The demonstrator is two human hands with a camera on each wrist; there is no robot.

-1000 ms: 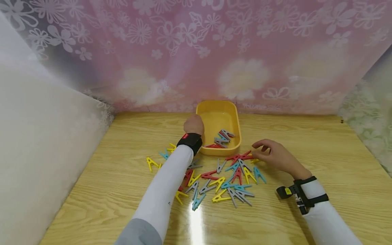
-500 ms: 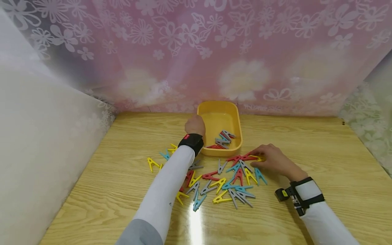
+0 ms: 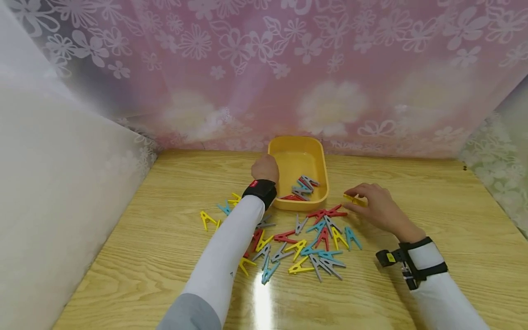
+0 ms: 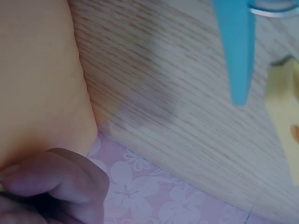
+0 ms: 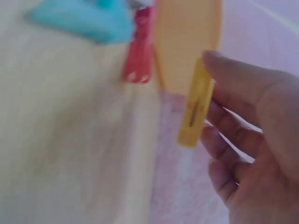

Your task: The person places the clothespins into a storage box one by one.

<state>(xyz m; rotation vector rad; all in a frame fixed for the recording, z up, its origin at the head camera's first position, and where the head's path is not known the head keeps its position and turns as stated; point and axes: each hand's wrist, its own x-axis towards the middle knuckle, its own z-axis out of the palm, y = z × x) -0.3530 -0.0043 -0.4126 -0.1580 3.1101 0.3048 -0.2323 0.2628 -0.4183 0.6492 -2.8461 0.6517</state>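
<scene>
My left hand (image 3: 265, 168) grips the left rim of a yellow plastic bin (image 3: 325, 176); in the left wrist view its curled fingers (image 4: 58, 179) are at the bin's edge. Between thumb and fingers, my right hand (image 3: 381, 208) pinches a yellow clothespin (image 5: 195, 107), raised just right of the bin's front corner. Several grey, red and blue clothespins (image 3: 304, 185) lie in the front of the bin. More clothespins in red, yellow, blue and grey are strewn over the table before it, the nearest to my right hand being a red clothespin (image 3: 336, 211).
The wooden table (image 3: 412, 183) runs back to a pink flowered curtain (image 3: 264, 91) behind the bin. A white wall (image 3: 62, 192) stands at the left. My left forearm crosses over some scattered clothespins, partly hiding them.
My right hand has taken the yellow clothespin from beside the red ones and lifted it off the table. The left hand has stayed on the bin's rim.
</scene>
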